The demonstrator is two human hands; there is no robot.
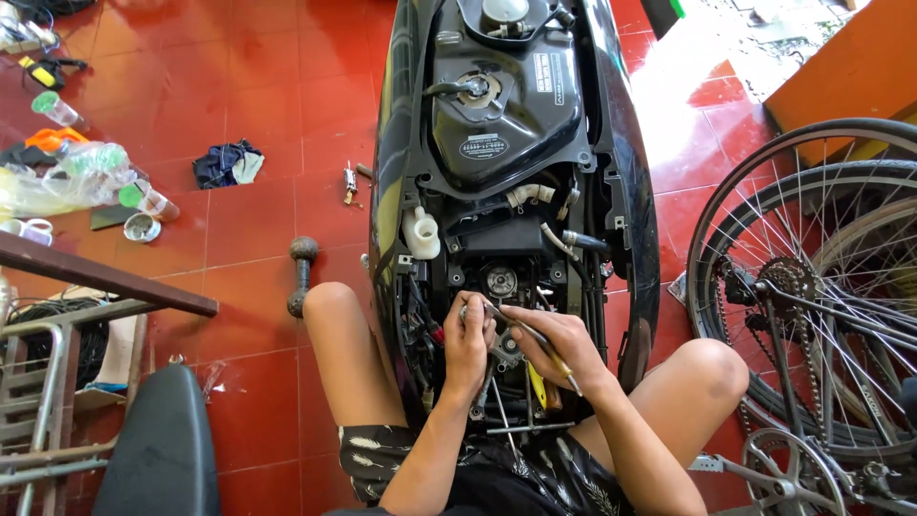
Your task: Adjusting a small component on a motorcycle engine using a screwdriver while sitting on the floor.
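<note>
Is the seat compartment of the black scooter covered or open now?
Open. The black scooter shows its fuel tank, hoses and engine parts from above, uncovered. Both hands, left hand and right hand, work inside it.

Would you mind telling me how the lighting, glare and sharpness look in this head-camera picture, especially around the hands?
Head view: daylight blows out the red floor tiles at upper right; the scooter's glossy black body panel carries sheen; the left hand and right hand, holding a thin metal tool, sit in even shade, reasonably sharp; the bicycle wheel bows slightly with wide-angle distortion at the edge.
</note>
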